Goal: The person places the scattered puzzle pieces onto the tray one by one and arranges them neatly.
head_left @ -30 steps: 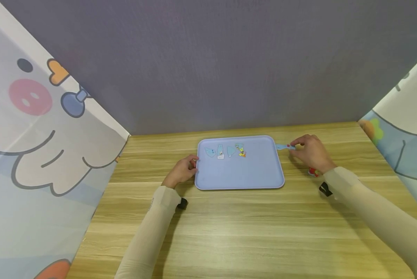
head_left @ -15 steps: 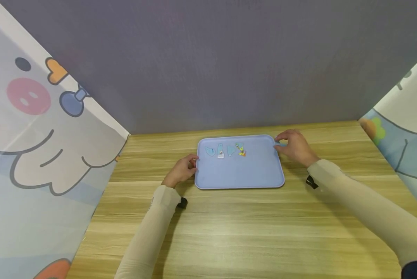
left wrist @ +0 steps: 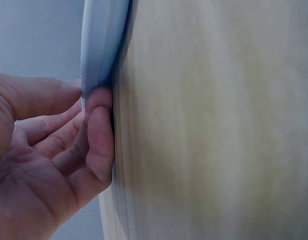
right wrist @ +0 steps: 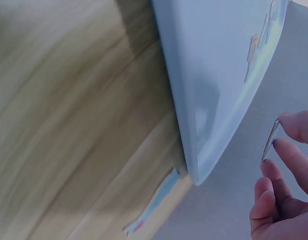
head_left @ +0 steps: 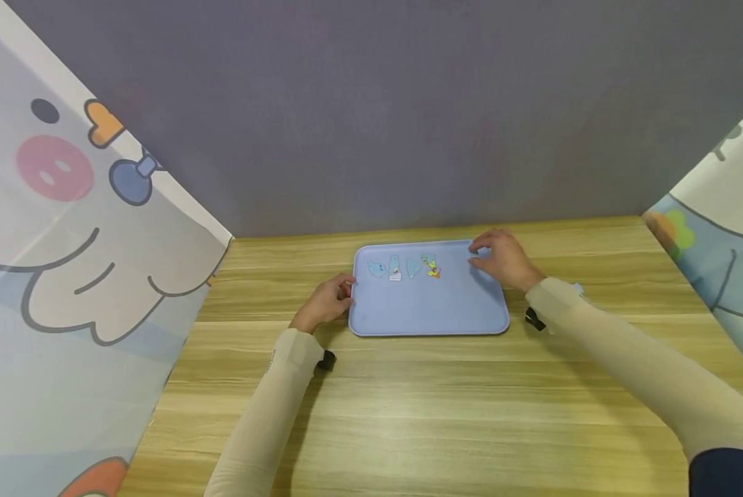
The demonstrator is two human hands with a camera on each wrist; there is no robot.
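A pale blue tray (head_left: 430, 304) lies on the table. My left hand (head_left: 326, 302) grips its left rim; in the left wrist view the thumb is above the rim and curled fingers (left wrist: 99, 132) are below. My right hand (head_left: 503, 261) is over the tray's far right corner. Its thumb and fingertips pinch a thin flat piece (right wrist: 270, 140), seen edge-on, so its picture is hidden. Along the tray's far half lie several flat light-blue cut pieces (head_left: 413, 268), the rightmost bearing yellow and orange.
On the wooden table (head_left: 433, 407), a light-blue strip (right wrist: 152, 202) with a red mark lies beside the tray's corner. A small light-blue bit (head_left: 577, 287) shows past my right sleeve. A grey wall (head_left: 433, 117) rises behind the table; cartoon-printed panels (head_left: 67, 276) flank it.
My right hand has moved left, from beside the blue strip on the table to over the tray, carrying a thin piece. My left hand stays on the rim.
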